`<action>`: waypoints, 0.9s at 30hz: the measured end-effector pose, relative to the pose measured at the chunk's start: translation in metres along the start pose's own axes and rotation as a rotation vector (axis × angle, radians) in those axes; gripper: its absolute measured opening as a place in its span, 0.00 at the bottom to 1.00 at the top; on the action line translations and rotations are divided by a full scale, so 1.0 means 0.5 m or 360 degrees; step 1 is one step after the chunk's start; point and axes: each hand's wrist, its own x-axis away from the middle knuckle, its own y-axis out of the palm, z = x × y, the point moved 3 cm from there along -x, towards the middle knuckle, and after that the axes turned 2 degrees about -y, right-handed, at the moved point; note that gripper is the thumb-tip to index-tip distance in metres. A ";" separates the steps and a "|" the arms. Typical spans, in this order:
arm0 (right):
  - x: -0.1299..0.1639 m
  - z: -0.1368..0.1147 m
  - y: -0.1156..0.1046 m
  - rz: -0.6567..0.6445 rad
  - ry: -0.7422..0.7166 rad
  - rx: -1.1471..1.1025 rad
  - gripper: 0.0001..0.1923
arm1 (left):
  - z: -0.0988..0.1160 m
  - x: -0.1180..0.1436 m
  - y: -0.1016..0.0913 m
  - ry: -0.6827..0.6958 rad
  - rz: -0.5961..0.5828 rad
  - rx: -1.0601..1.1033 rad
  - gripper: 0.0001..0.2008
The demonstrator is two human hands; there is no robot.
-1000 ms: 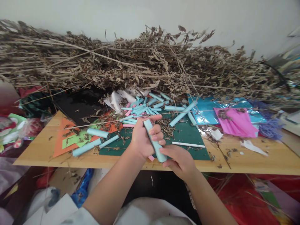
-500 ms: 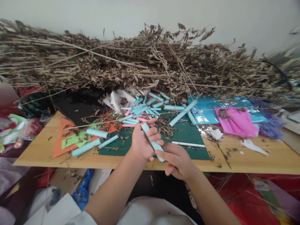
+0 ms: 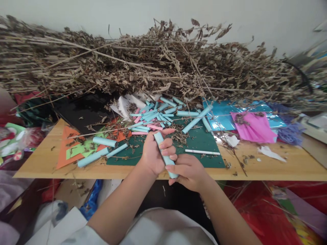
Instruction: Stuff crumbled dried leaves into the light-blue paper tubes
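Note:
A light blue rolled paper tube point(image 3: 165, 157) slants across my left palm, just over the table's front edge. My left hand point(image 3: 154, 153) wraps its fingers around the tube's upper half. At the lower end, my right hand point(image 3: 187, 172) pinches the same tube between thumb and fingers. Behind my hands, a pile of shorter blue and pink paper tubes point(image 3: 153, 117) lies on a green cutting mat point(image 3: 138, 153). Longer blue tubes point(image 3: 94, 156) rest at the left, and another blue tube point(image 3: 198, 119) leans over others at the right.
Dried leafy stalks point(image 3: 127, 64) are heaped along the wall. A white stick point(image 3: 202, 152) lies on the mat. Pink paper point(image 3: 255, 129) sits over blue film point(image 3: 222, 119) at the right. Orange paper point(image 3: 65, 149) and green paper point(image 3: 74, 151) lie left on the wooden table point(image 3: 35, 166).
My right fingers have closed in around the tube's lower end, and the tube has turned slightly more upright. My left hand keeps its hold. The whole view has shifted slightly.

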 end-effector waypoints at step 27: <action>0.042 -0.009 0.026 -0.0170 0.0336 0.0446 0.12 | -0.026 -0.023 -0.036 -0.0033 0.0334 -0.0037 0.08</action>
